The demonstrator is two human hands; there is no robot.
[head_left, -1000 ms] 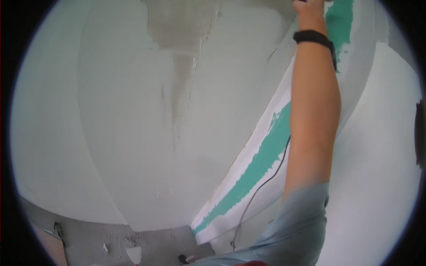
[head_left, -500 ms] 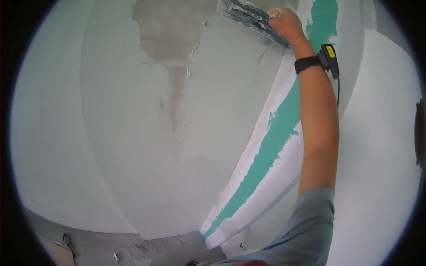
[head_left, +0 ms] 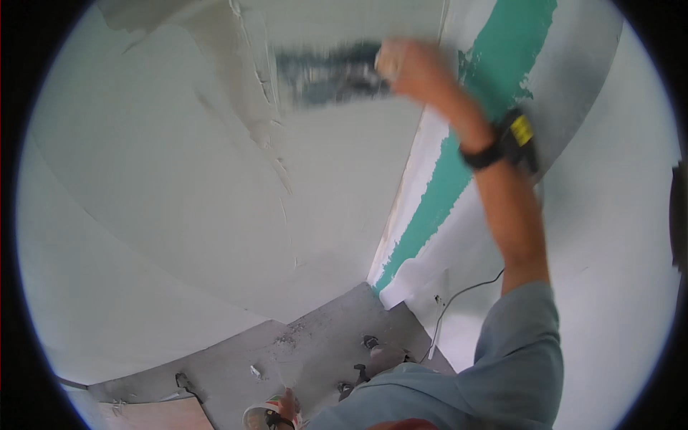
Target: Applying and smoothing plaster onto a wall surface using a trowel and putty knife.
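My right hand [head_left: 410, 66] grips a wide trowel [head_left: 330, 72], blurred by motion, against the pale plastered wall [head_left: 179, 179]. The plaster has damp patches and thin ridges. Beside it, a vertical corner strip [head_left: 437, 201] shows green between white edges. My right wrist wears a black band with a dark device [head_left: 519, 140] and cable. My left hand [head_left: 285, 407] is low at the bottom edge, near a white bucket [head_left: 254, 416]; what its fingers hold is unclear.
Below lies a grey floor [head_left: 308, 337] with scraps, a pinkish board [head_left: 154, 416] at lower left, and my shoes [head_left: 370, 342] under me. A white wall surface [head_left: 595, 258] curves along the right.
My right hand with the trowel has come down and left from the top edge. The view has shifted, bringing more floor, my shoes and my left hand into sight.
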